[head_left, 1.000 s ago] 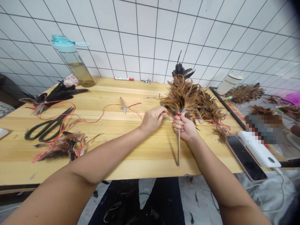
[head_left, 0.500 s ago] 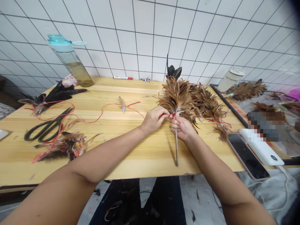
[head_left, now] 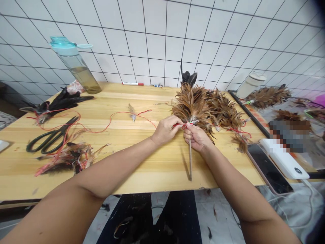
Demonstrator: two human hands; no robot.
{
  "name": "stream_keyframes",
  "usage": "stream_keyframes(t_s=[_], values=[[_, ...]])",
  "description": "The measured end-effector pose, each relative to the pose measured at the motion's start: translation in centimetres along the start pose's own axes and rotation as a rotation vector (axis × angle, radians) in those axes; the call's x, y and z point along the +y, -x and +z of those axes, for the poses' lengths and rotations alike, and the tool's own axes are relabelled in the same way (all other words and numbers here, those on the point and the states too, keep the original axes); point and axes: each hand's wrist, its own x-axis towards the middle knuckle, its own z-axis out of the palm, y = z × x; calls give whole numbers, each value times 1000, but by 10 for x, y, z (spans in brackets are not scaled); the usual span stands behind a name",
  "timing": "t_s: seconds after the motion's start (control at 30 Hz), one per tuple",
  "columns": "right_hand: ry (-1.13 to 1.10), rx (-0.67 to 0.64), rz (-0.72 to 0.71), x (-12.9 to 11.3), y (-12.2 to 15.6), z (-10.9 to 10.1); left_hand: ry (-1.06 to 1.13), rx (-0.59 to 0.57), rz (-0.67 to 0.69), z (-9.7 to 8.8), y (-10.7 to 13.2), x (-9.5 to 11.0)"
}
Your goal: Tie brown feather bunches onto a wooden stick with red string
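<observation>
My left hand (head_left: 166,130), at 9 o'clock from my right, pinches the red thread (head_left: 178,125) between closed fingertips. My right hand (head_left: 196,137) holds the wooden stick (head_left: 190,162) in partly curled fingers, with the feather duster head (head_left: 200,106) at 12 o'clock, above the wooden tabletop (head_left: 142,184).

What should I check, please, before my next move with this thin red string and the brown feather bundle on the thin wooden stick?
1. Left hand pinching the thin red string: ok.
2. Right hand holding the thin wooden stick: ok.
3. Brown feather bundle gathered at the stick's top: ok.
4. String wrap tight: cannot tell, fingers hide it.
5. Black-handled scissors lying on the pale wooden table: ok.
</observation>
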Motion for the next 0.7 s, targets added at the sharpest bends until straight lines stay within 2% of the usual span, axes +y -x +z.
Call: stream_keyframes(t_s=[0.13,0.23,0.33,0.5,0.6,0.7], values=[[28,14,-6,1,-1,1,-2,-49,22,0,0,-1],[29,27,-14,2,-1,1,44,-45,-13,1,0,0],[18,43,-21,1,-1,2,195,-28,-146,4,0,0],[30,98,-25,0,-1,5,604,62,-450,13,-1,-4],[31,108,-28,1,0,7,762,119,-518,15,-2,-4],[26,116,-35,1,0,8,918,119,-579,12,-4,0]])
